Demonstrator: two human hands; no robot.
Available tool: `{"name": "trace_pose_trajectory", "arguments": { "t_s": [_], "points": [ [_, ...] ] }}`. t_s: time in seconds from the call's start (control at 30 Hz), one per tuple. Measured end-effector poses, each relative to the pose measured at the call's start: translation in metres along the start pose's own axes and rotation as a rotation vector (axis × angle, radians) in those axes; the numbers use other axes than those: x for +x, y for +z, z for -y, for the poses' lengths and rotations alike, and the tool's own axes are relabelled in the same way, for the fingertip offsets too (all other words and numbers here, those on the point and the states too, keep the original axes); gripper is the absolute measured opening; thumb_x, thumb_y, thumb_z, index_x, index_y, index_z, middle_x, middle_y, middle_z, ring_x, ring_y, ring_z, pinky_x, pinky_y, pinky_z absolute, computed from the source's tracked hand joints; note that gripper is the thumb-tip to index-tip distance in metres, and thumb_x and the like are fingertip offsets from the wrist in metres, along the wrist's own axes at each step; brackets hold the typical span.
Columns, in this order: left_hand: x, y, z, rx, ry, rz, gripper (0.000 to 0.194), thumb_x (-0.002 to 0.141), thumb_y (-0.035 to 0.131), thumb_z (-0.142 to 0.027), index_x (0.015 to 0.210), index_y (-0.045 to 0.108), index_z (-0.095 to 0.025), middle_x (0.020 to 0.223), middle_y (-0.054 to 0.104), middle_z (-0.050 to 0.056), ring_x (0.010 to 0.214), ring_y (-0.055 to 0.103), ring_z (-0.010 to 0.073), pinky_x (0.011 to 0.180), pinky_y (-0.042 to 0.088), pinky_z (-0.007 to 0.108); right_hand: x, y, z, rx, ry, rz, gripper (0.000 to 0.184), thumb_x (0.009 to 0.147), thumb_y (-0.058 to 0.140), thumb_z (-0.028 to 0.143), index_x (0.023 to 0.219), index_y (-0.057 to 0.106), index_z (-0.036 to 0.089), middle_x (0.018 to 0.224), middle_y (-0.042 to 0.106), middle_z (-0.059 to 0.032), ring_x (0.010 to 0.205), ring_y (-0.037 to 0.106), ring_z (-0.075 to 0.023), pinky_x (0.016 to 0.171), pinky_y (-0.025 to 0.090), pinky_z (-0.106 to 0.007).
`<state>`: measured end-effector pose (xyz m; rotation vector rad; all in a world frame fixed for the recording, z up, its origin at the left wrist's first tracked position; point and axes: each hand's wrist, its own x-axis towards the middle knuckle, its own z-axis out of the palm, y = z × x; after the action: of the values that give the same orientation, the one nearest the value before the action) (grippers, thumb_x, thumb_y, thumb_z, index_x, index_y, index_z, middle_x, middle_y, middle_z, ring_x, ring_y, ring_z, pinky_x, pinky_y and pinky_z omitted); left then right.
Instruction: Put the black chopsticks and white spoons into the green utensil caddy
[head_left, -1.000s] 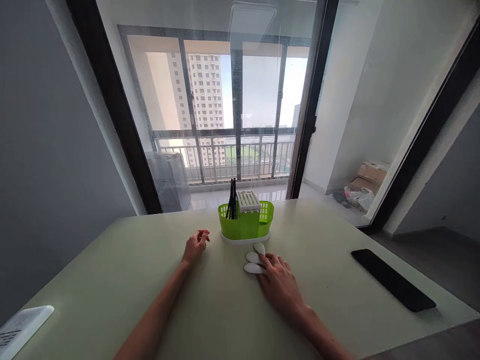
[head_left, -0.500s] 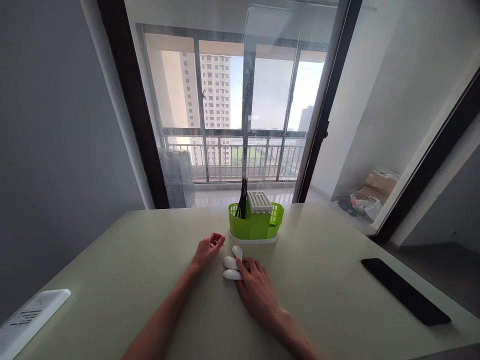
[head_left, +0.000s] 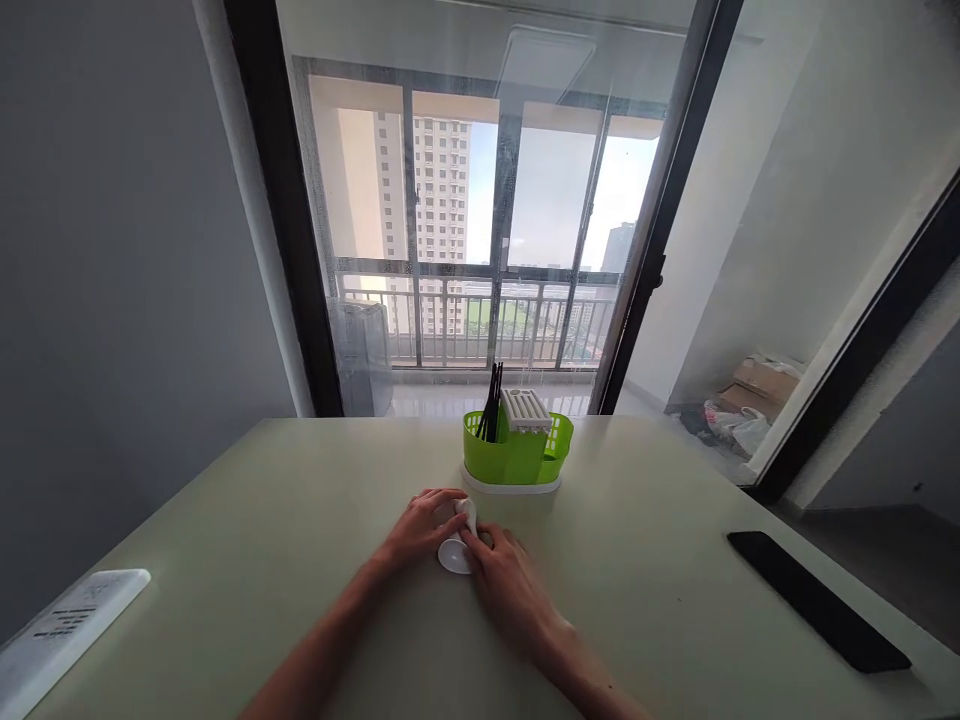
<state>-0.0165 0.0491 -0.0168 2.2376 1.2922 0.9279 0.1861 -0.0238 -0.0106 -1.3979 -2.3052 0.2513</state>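
White soup spoons lie close together between my two hands, in front of a green cutlery holder. One spoon is at the fingertips of my left hand, whose thumb and fingers close on it from the left. Nearer to me another spoon turns its hollow bowl upward. My right hand curls over the handle end of the spoons from the right, thumb and forefinger against them. The third spoon is hidden by the hands or the other spoons.
Black chopsticks stand in the holder beside its white slotted top. A flat black object lies at the table's right, a white power strip-like object at the left. Beyond the table's far edge is a glass door.
My left hand has moved right and toward me onto the spoons. The nearer spoon now shows its hollow side, and the three spoons have been pulled together. The view shifted slightly.
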Motion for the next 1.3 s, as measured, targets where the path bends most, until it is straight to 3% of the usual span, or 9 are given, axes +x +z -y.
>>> {"name": "trace_pose_trajectory", "arguments": {
  "t_s": [0.17, 0.47, 0.77, 1.03, 1.3],
  "points": [
    [0.000, 0.007, 0.012, 0.115, 0.065, 0.052, 0.038, 0.100, 0.051, -0.048, 0.132, 0.069, -0.036, 0.142, 0.064, 0.000, 0.135, 0.055, 0.0268, 0.117, 0.038, 0.045, -0.004, -0.004, 0.005, 0.038, 0.008, -0.008, 0.049, 0.100, 0.045, 0.019, 0.145, 0.056, 0.035, 0.132, 0.065, -0.0100, 0.112, 0.065, -0.0251, 0.093, 0.052, -0.035],
    [-0.002, 0.010, 0.012, 0.158, 0.054, 0.061, 0.039, 0.102, 0.046, -0.045, 0.133, 0.068, -0.036, 0.141, 0.065, -0.002, 0.138, 0.053, 0.0257, 0.118, 0.038, 0.044, -0.011, -0.002, 0.002, 0.073, 0.041, -0.088, 0.042, 0.101, 0.049, 0.020, 0.131, 0.067, 0.043, 0.128, 0.067, -0.0055, 0.097, 0.071, -0.0205, 0.080, 0.052, -0.029],
    [-0.003, 0.010, 0.013, 0.138, 0.069, 0.043, 0.037, 0.102, 0.049, -0.043, 0.133, 0.069, -0.035, 0.139, 0.066, -0.001, 0.137, 0.054, 0.0252, 0.119, 0.038, 0.044, -0.017, 0.003, 0.002, 0.116, 0.080, -0.156, 0.021, 0.099, 0.050, 0.019, 0.107, 0.068, 0.024, 0.114, 0.070, -0.0048, 0.090, 0.070, -0.0191, 0.076, 0.048, -0.027],
    [-0.002, 0.013, 0.014, 0.145, 0.076, 0.023, 0.037, 0.102, 0.048, -0.043, 0.130, 0.070, -0.035, 0.137, 0.068, 0.000, 0.135, 0.056, 0.0249, 0.117, 0.040, 0.043, -0.019, -0.004, 0.004, 0.149, 0.054, -0.134, 0.019, 0.100, 0.051, 0.022, 0.094, 0.068, 0.023, 0.114, 0.070, -0.0055, 0.095, 0.069, -0.0207, 0.085, 0.049, -0.029],
    [-0.004, 0.010, 0.009, 0.180, 0.089, 0.030, 0.038, 0.103, 0.046, -0.044, 0.133, 0.068, -0.036, 0.139, 0.066, -0.001, 0.136, 0.056, 0.0242, 0.116, 0.041, 0.041, -0.025, -0.011, 0.008, 0.115, 0.039, -0.136, 0.019, 0.101, 0.052, 0.023, 0.094, 0.070, 0.023, 0.117, 0.070, -0.0074, 0.100, 0.069, -0.0236, 0.089, 0.051, -0.033]
  ]
}}
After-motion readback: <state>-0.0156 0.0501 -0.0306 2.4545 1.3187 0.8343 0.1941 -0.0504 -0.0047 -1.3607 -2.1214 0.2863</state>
